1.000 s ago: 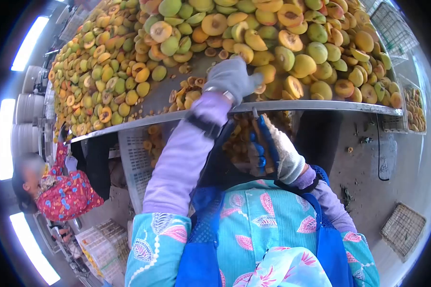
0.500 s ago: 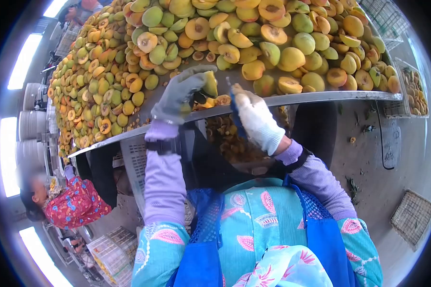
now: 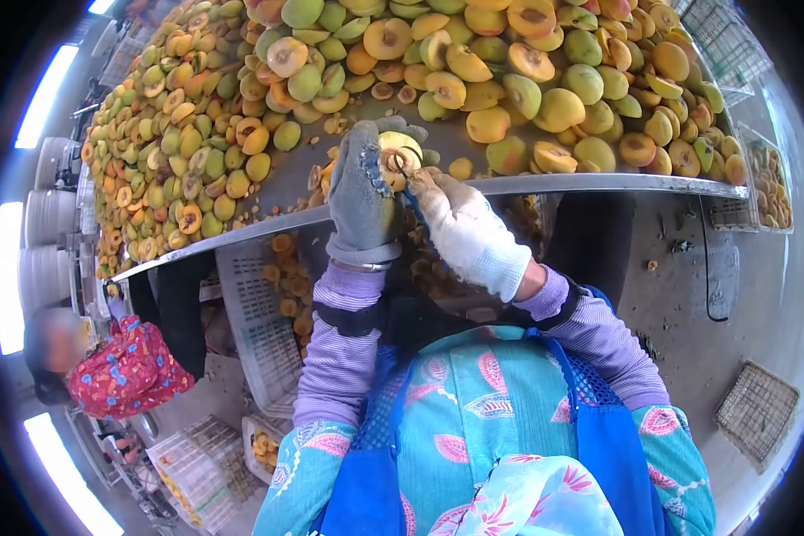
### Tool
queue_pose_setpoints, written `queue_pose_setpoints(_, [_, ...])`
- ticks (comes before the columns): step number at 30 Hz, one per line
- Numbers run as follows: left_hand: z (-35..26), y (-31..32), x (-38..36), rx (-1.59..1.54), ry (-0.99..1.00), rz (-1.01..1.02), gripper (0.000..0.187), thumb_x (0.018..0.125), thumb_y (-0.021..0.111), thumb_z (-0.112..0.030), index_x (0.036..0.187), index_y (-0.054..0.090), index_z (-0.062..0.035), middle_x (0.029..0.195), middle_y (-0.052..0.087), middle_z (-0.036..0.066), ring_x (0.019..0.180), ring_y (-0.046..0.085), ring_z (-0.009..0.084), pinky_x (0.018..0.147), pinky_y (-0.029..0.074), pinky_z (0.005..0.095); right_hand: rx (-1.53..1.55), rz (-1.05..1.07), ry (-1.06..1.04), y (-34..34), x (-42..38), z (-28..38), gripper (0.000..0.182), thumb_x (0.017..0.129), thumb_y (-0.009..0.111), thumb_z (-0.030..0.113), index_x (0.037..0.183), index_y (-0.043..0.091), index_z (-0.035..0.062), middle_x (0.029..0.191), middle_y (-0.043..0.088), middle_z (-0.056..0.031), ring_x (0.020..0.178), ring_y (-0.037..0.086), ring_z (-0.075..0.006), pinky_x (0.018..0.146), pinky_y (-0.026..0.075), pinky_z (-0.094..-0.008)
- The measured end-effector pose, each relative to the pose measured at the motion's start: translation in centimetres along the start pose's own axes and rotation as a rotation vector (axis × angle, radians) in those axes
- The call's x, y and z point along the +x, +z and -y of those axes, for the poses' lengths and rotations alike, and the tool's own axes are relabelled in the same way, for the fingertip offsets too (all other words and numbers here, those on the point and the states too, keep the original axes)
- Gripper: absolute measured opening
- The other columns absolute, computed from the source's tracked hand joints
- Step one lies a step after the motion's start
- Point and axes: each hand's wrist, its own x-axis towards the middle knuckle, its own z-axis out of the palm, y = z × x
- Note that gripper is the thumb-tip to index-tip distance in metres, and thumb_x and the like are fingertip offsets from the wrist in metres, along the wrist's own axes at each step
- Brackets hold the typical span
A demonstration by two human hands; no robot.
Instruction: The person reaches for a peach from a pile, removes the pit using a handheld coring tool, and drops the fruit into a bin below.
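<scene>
My left hand [image 3: 362, 183], in a grey glove, is closed around a halved yellow peach [image 3: 398, 143] above the near edge of the metal table. The cut side faces my other hand. In a white glove, my right hand [image 3: 464, 223] grips a blue-handled pitting tool [image 3: 414, 204], mostly hidden by the fingers. A thin curved metal loop of the tool lies against the peach's cut face. Just beyond my hands, many halved peaches [image 3: 447, 89] cover the table, some with stones showing.
The metal table edge [image 3: 598, 184] runs across in front of me. A white crate [image 3: 255, 313] with peach pieces stands below it at left. Another person [image 3: 129, 366] works farther left. A wire basket [image 3: 757, 413] lies on the floor at right; a filled crate [image 3: 768, 179] stands beyond the table.
My left hand has turned upright and moved right, bringing the peach half against the tool. My right hand has shifted slightly left, so both hands now meet at the fruit.
</scene>
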Motion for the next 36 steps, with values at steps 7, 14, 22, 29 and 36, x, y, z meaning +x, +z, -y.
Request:
queue_pose_setpoints(7, [-0.8, 2.5, -0.4, 0.193, 0.176, -0.101, 0.023, 0.094, 0.053, -0.014, 0.109, 0.058, 0.0024, 0.1, 0.065, 0.016, 0.085, 0.066, 0.027, 0.075, 0.056, 0.0365, 0.029, -0.074, -0.053, 0.1, 0.7, -0.9, 0.048, 0.101, 0.039, 0.042, 0.095, 0.056, -0.0033, 0.073, 0.06, -0.0195, 0.071, 0.06, -0.0359, 0.067, 0.047, -0.0415])
queue_pose_setpoints(14, [-0.3, 1.3, -0.2, 0.424, 0.132, -0.085, 0.029, 0.097, 0.047, -0.018, 0.113, 0.058, 0.0035, 0.105, 0.064, 0.018, 0.089, 0.066, 0.0283, 0.079, 0.056, 0.0369, 0.429, -0.008, 0.417, 0.4, 0.2, 1.2, 0.051, 0.1, 0.043, 0.046, 0.103, 0.058, -0.0029, 0.068, 0.057, -0.0165, 0.063, 0.06, -0.0295, 0.06, 0.047, -0.0404])
queue_pose_setpoints(22, [-2.0, 1.8, 0.6, 0.165, -0.388, 0.112, 0.05, 0.097, 0.045, -0.041, 0.1, 0.065, 0.005, 0.084, 0.068, 0.016, 0.071, 0.065, 0.0212, 0.064, 0.055, 0.0311, 1.045, 0.359, 0.477, 0.5, -1.7, -2.0, 0.048, 0.092, 0.054, 0.057, 0.094, 0.053, 0.0085, 0.059, 0.05, -0.0044, 0.048, 0.049, -0.0175, 0.043, 0.04, -0.029])
queue_pose_setpoints(29, [-2.2, 2.7, -0.4, -0.085, -0.34, 0.251, 0.048, 0.098, 0.047, -0.039, 0.092, 0.065, 0.0057, 0.074, 0.065, 0.014, 0.064, 0.063, 0.0203, 0.06, 0.053, 0.0304, 1.523, 0.63, 0.487, 0.5, -2.7, -0.6, 0.049, 0.094, 0.045, 0.06, 0.085, 0.052, 0.0124, 0.053, 0.041, 0.0009, 0.04, 0.039, -0.0128, 0.041, 0.033, -0.0272])
queue_pose_setpoints(36, [-1.3, -1.3, -2.7, -0.473, -0.369, 0.047, 0.037, 0.096, 0.053, -0.035, 0.107, 0.061, 0.0, 0.091, 0.066, 0.014, 0.075, 0.064, 0.0203, 0.063, 0.055, 0.0324, 1.712, 1.071, 0.495, 1.2, -2.8, 0.1, 0.046, 0.097, 0.045, 0.054, 0.083, 0.054, 0.0113, 0.055, 0.046, -0.0004, 0.04, 0.042, -0.0124, 0.038, 0.034, -0.0265])
